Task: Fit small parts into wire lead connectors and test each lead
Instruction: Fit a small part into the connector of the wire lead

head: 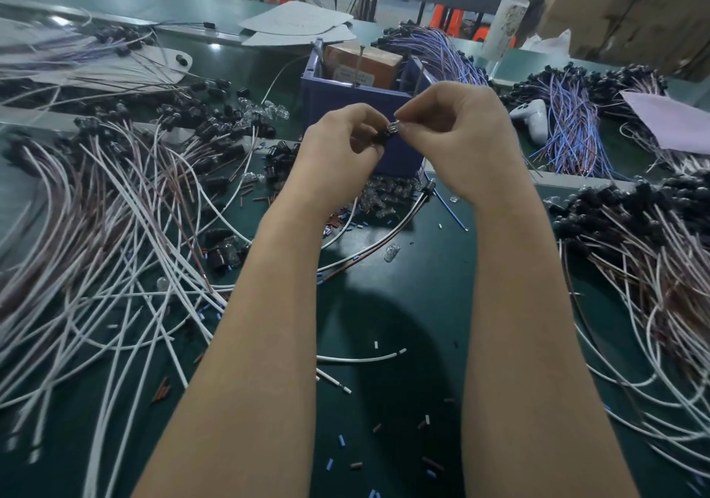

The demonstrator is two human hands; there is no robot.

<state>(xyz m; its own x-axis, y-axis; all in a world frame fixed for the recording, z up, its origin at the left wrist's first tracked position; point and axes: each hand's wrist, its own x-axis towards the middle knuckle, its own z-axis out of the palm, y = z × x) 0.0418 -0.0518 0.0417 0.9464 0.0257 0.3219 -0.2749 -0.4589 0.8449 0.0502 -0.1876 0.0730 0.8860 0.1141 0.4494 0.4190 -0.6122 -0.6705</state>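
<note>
Left hand (pixel 338 144) grips black connector (pixel 380 138); right hand (pixel 457 140) pinches clear part (pixel 393 127) against it.

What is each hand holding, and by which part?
Left hand grips a black connector by its body; right hand pinches a clear part by its outer end.

Dark green table (pixel 403 324); blue bin (pixel 395 151); white-and-brown leads (pixel 115 228); black connector (pixel 380 138).

No text can be read: the white label (pixel 354 75) on the brown box (pixel 378 60) and the print on the white bottle (pixel 508 17) are too blurred.
</note>
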